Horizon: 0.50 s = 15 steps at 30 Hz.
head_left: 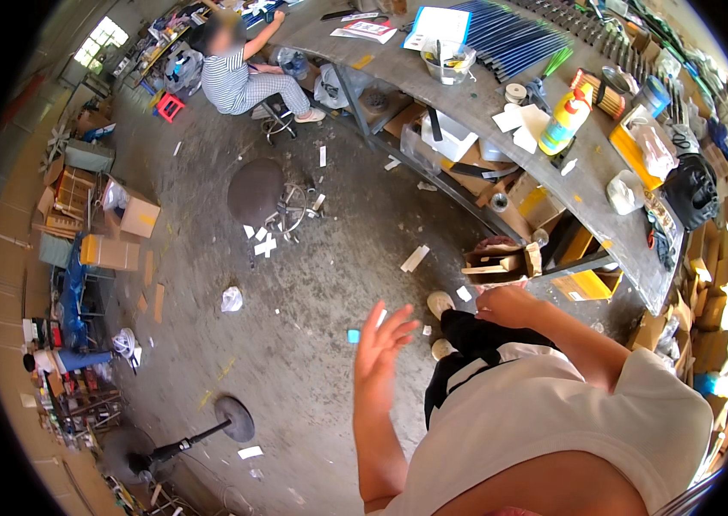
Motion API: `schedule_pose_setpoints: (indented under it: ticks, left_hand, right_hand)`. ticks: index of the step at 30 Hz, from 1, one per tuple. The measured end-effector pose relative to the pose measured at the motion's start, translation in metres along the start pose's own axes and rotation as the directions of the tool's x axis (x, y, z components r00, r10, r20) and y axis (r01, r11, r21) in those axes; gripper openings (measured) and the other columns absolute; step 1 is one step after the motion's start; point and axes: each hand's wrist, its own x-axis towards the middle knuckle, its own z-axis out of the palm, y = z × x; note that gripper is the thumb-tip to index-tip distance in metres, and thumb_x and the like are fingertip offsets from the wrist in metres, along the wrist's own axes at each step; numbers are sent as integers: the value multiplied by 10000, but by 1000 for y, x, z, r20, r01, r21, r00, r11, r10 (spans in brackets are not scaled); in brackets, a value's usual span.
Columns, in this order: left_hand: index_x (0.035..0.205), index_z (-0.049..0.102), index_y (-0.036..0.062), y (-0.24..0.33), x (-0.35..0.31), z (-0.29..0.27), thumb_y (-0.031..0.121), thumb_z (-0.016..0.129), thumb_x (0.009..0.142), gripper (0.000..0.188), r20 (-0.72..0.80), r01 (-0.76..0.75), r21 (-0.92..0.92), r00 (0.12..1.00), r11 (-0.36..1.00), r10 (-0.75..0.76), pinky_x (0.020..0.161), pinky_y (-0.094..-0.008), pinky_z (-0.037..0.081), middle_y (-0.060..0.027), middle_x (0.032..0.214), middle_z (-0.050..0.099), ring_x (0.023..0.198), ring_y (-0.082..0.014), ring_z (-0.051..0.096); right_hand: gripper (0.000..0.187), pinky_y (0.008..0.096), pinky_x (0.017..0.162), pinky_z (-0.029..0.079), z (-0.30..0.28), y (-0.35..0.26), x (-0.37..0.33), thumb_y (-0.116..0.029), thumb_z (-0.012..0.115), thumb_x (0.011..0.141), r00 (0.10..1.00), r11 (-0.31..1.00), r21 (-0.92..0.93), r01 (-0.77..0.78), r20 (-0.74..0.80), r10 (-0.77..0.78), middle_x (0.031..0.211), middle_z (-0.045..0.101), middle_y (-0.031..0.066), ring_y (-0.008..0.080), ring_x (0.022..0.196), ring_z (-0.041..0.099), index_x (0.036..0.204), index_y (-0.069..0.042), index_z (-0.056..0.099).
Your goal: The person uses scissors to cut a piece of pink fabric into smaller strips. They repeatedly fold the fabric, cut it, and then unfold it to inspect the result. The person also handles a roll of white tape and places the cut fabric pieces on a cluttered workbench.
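Observation:
My left hand (381, 344) is raised over the floor, its fingers spread and nothing in them. My right hand (506, 307) is low in front of my body, its fingers curled at the near edge of a small open cardboard box (496, 273). Brown cardboard pieces stand inside that box. Part of the right hand's grip is hidden from above. Both my shoes show below the box, beside my dark trousers.
A long grey workbench (467, 129) runs along the right, bearing a yellow spray bottle (566, 119), blue rods (510, 39) and a plastic tub (448, 64). A seated person (235, 77) is at its far end. A round stool (256, 191) and a pedestal stand (232, 419) are on the littered floor.

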Motion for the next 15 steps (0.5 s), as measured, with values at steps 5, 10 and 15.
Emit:
schedule_pose_setpoints:
  ticks: [5,10,15]
  left_hand:
    - [1289,432,1,-15,61,8,93,518,891,417,85,70,141,993,988,-83,901,-331,418,-7,652,533,619,-88,503]
    - [1331,384,30,-7,145,16,84,510,892,461,-16,32,24,999,999,-32,869,-345,376,46,577,368,623,-87,407]
    - [1361,338,38,24,233,62,79,502,894,497,-21,18,170,1000,985,-14,851,-327,342,40,613,346,650,-100,365]
  right_hand:
    - [227,429,695,473,-17,21,48,-291,586,816,999,995,102,7,-43,-3,825,624,137,340,802,608,805,-64,594]
    - [168,431,664,469,-49,57,103,-244,588,807,994,994,111,-11,-107,23,783,614,140,337,791,604,828,-78,595]
    - [167,431,662,477,-103,111,154,-237,566,813,984,995,-19,-98,-150,94,873,617,127,335,809,604,858,-78,592]
